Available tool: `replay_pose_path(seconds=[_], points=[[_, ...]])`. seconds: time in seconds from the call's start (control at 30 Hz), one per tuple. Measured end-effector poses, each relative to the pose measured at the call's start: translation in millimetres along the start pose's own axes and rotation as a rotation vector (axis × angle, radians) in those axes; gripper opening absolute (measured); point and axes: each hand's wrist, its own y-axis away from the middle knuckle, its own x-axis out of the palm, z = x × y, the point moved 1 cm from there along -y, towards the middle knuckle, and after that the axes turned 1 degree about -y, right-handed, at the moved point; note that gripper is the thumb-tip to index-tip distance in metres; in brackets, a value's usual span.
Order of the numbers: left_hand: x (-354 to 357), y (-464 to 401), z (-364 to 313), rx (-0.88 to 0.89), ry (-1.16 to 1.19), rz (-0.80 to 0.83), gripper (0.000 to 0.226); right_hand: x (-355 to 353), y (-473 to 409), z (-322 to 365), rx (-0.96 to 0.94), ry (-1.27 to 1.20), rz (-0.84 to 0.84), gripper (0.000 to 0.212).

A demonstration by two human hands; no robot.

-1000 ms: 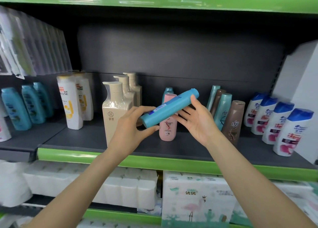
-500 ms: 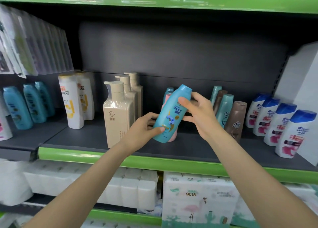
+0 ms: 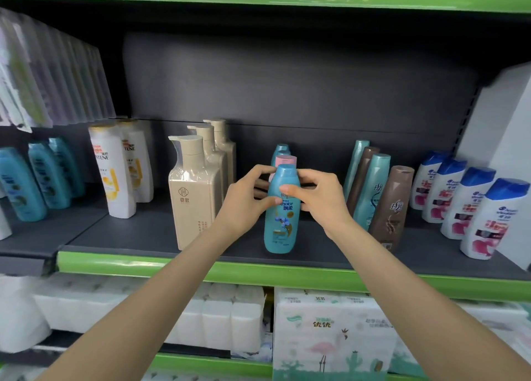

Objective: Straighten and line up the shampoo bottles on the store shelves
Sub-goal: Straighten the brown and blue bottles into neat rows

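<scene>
Two hands on one bottle: my left hand (image 3: 244, 199) and my right hand (image 3: 321, 199) both grip the teal shampoo bottle (image 3: 281, 217) around its upper half, my fingers (image 3: 260, 170) curled round from each side and both thumbs pressing its front just above the label. It stands upright near the front of the dark shelf (image 3: 149, 237), label facing me, base apparently on the shelf surface. Right behind it a pink-capped bottle (image 3: 286, 161) peeks over its cap, with another teal cap (image 3: 281, 148) further back, so the three form a row running front to back. To my left stand the beige pump bottles (image 3: 192, 196); to my right, the leaning teal and brown bottles (image 3: 390, 208), then the blue-capped white bottles (image 3: 488, 219).
</scene>
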Motion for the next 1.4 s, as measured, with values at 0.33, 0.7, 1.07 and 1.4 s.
replay_pose_path(seconds=[0.33, 0.7, 1.07, 1.4], points=[[9.5, 1.9, 9.9, -0.015, -0.024, 0.018, 0.054, -2.7, 0.2, -11.5, 0.023, 0.019, 0.011, 0.037], [-0.1, -12.3, -2.3, 0.163, -0.212, 0.055, 0.035, -27.1, -14.3, -11.8, 0.01, 0.005, -0.161, 0.01], [3.3, -17.0, -4.8, 0.121, -0.255, 0.01, 0.022, -7.9, -49.1, -19.7, 0.061, 0.116, 0.1, 0.033], [4.8, -13.0, -6.3, 0.078, -0.243, -0.01, 0.021, -15.8, -41.0, -25.3, 0.088, 0.055, 0.035, 0.025]])
